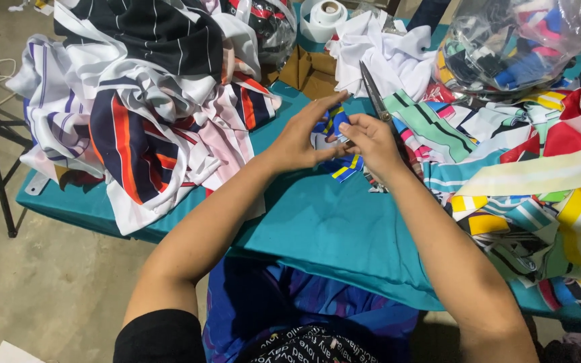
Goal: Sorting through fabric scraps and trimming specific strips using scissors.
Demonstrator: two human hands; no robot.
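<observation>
A bare concrete floor (48, 282) runs along the left, and over it stands a desk (331, 228) covered with a teal cloth, crowded with fabric on both sides. On the left of the desk lies a big heap of striped garments (142, 101) in white, navy, orange and pink, hanging partly over the edge. On the right spreads a pile of bright cut strips (532, 181) in green, yellow, red, white and blue. Behind it sits a clear plastic bag (519, 40) stuffed with more coloured pieces, and near the back middle are a roll of white tape (323, 17), a crumpled white cloth (384, 54) and a piece of brown cardboard (307, 70). A pair of scissors (373, 91) lies on the desk just behind the hands, its blades pointing away from the person. In the middle, above the bare teal cloth, both hands meet on a small blue strip (341, 144) with yellow and white stripes. The left hand (300, 138) has its fingers stretched out along the strip, thumb beneath. The right hand (371, 138) pinches the strip's other side with curled fingers. The strip's lower end hangs just below the hands, close to the desk.
</observation>
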